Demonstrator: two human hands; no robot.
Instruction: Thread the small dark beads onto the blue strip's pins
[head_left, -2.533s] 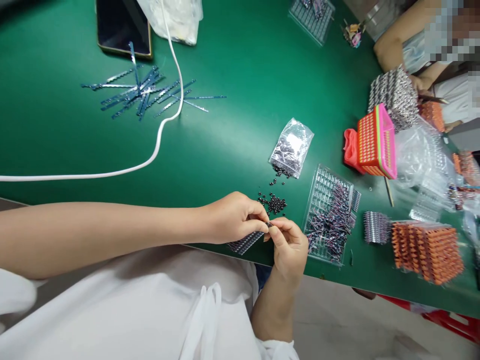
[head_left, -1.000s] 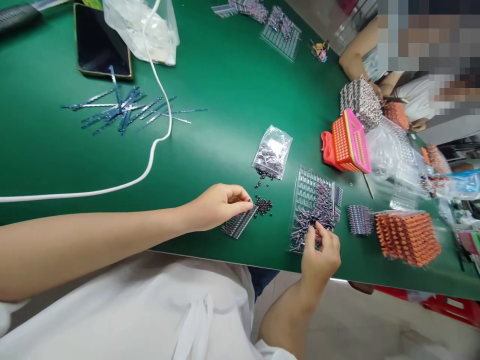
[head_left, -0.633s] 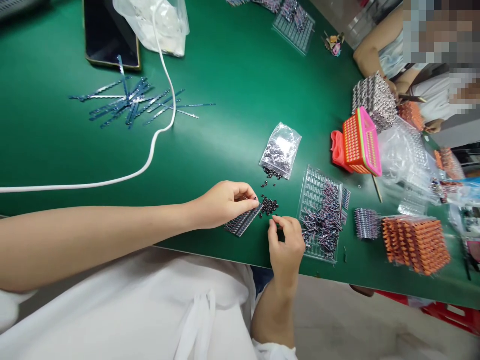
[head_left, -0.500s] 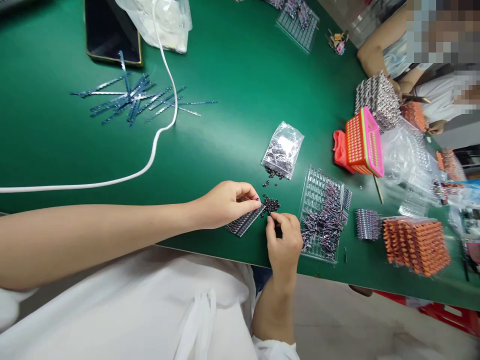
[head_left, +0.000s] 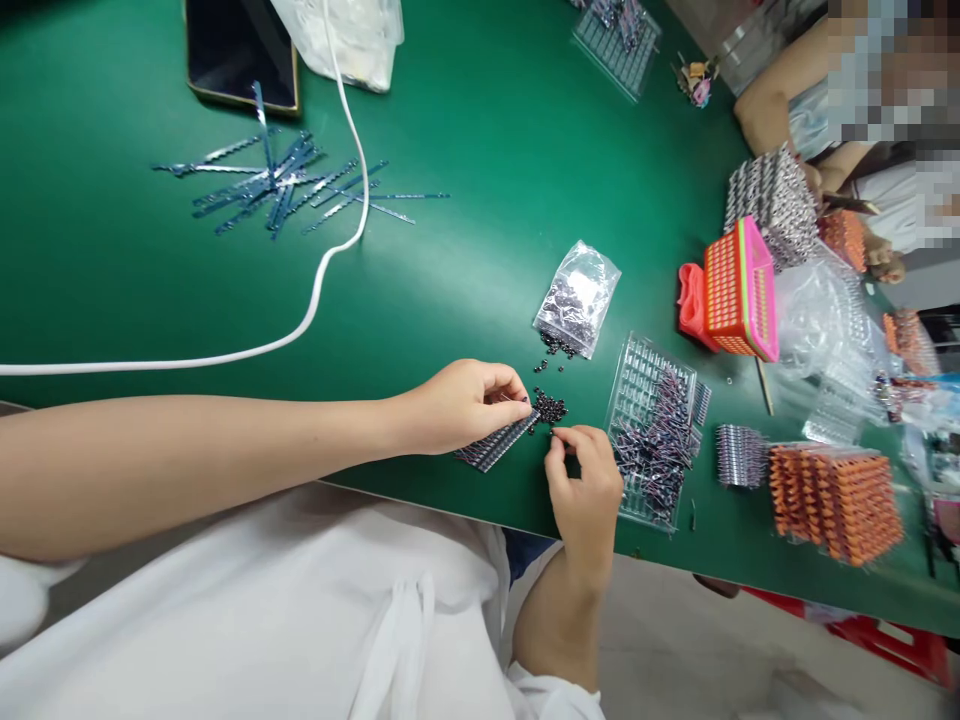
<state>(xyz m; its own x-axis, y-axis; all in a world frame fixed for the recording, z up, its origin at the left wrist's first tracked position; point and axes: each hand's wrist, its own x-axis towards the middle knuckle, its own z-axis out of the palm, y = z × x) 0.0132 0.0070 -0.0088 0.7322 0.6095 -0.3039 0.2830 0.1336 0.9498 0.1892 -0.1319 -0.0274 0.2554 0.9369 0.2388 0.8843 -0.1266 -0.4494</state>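
Observation:
My left hand [head_left: 480,410] is closed in a pinch above a small rack [head_left: 499,445] of thin dark pieces. Something fine with a dark tip shows between its fingers, too small to name. Just right of those fingertips lies a pile of small dark beads [head_left: 551,408]. My right hand [head_left: 586,485] pinches thumb and forefinger together at the pile's lower edge, a dark bead [head_left: 553,432] at the tips. Beyond the pile, a clear plastic bag [head_left: 579,300] of the same beads has some spilled at its mouth.
To the right stands a clear tray [head_left: 649,440] heaped with thin purple-blue pieces. Further off are orange stacks [head_left: 836,505], a pink-and-orange basket [head_left: 739,285] and a co-worker's arm [head_left: 780,85]. A white cable [head_left: 315,290], blue strips [head_left: 281,185] and a phone [head_left: 244,50] lie left.
The whole view has shifted slightly, so most things appear further right. My right hand has moved a little away from my left; both stay pinched by the bead pile.

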